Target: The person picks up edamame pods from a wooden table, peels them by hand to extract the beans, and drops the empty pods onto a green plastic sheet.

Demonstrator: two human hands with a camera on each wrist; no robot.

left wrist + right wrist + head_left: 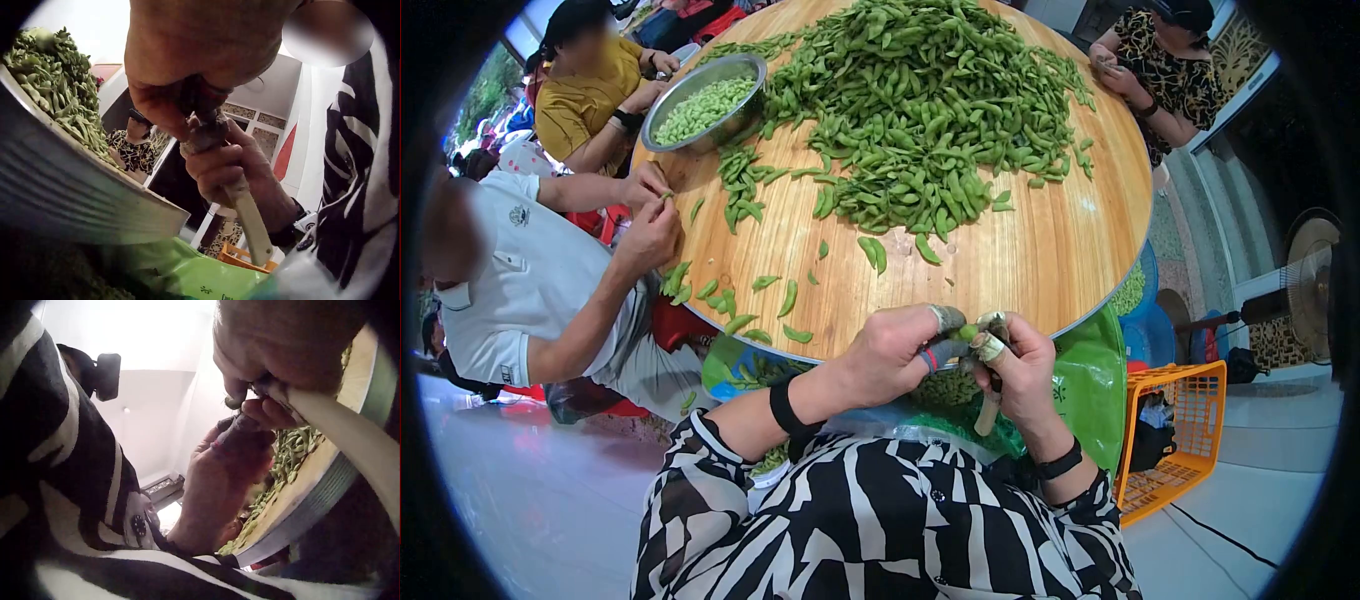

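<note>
In the head view both hands meet just over the near edge of the round wooden table (1040,255). The left hand (897,345), with grey covers on its thumb and a finger, pinches a green soybean pod (968,332). Curled fingers of the right hand (1027,372) grip a tool with a long pale handle (253,228), which points down past the palm; its working end is hidden among the fingers. Both hands' fingertips come together at the pod. A big heap of soybean pods (930,110) covers the far half of the table.
A metal bowl (745,125) of shelled beans stands at the table's left. Loose pods (788,297) lie before it. Three people sit around the table. An orange crate (1215,420), a blue basin (1155,330) and a fan (1310,270) are at right; green plastic (1100,375) hangs below the edge.
</note>
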